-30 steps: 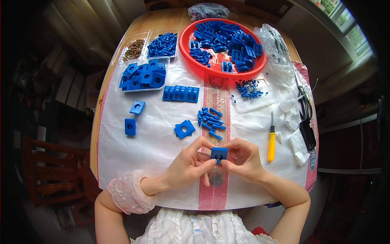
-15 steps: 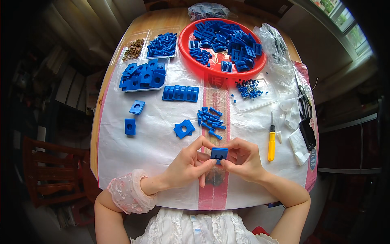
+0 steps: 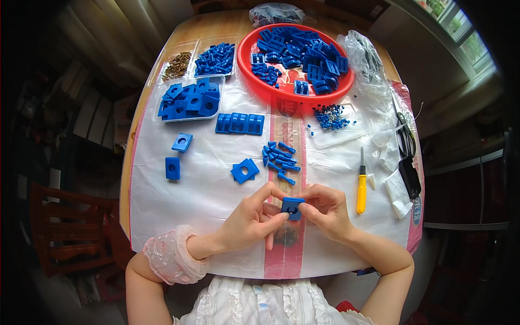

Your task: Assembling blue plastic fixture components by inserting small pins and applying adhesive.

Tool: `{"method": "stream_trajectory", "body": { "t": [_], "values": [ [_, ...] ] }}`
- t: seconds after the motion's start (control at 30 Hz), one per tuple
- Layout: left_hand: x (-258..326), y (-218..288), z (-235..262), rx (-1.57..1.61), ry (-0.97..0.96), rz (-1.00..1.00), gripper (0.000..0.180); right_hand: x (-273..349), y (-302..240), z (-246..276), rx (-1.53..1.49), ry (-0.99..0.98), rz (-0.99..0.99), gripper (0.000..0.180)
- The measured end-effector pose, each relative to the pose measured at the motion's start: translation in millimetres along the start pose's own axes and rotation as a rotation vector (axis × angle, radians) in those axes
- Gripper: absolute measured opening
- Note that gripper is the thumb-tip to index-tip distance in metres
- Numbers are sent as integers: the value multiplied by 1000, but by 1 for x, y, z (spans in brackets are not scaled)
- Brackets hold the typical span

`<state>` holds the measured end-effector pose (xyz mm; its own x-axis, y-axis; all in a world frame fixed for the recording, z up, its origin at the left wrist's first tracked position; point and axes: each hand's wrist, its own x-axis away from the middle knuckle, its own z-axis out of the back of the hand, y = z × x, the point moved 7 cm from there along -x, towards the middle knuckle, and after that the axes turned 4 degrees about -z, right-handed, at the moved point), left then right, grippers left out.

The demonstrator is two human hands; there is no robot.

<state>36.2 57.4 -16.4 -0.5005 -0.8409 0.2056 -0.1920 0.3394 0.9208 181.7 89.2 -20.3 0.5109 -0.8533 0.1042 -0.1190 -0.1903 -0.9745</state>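
Note:
Between both hands, above the pink stripe of the table cover, is a blue square plastic piece [image 3: 292, 207] with a round hole. My left hand [image 3: 260, 215] is closed on its left side, thumb at the lower left corner. My right hand [image 3: 326, 212] pinches the right side, its thumb lying on the front face near the hole. Just beyond the hands lies a loose pile of small blue plastic pins [image 3: 280, 162]. Left of that pile are stacked blue square plates [image 3: 245, 171] with holes. Two more square blue pieces [image 3: 173, 168], [image 3: 182, 142] lie farther left.
A red basin [image 3: 242, 70] of blue parts stands at the back, beside trays of blue plates [image 3: 189, 101], blue pins [image 3: 215, 59] and screws [image 3: 177, 66]. A row of blue blocks [image 3: 240, 123] lies mid-table. To the right are tiny beads [image 3: 331, 117], a yellow-handled screwdriver [image 3: 362, 189] and scissors [image 3: 405, 135].
My right thumb has shifted up from the lower edge of the blue piece onto its right face. The left hand has barely moved.

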Motion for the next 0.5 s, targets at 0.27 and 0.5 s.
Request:
{"method": "stream_trajectory", "body": {
  "t": [0.27, 0.5],
  "values": [
    [0, 1, -1, -18, 1, -4, 21, 0, -3, -2, -42, -3, 23, 14],
    [0, 0, 0, 0, -9, -15, 22, 1, -4, -2, -24, -15, 37, 15]
  ]
}}
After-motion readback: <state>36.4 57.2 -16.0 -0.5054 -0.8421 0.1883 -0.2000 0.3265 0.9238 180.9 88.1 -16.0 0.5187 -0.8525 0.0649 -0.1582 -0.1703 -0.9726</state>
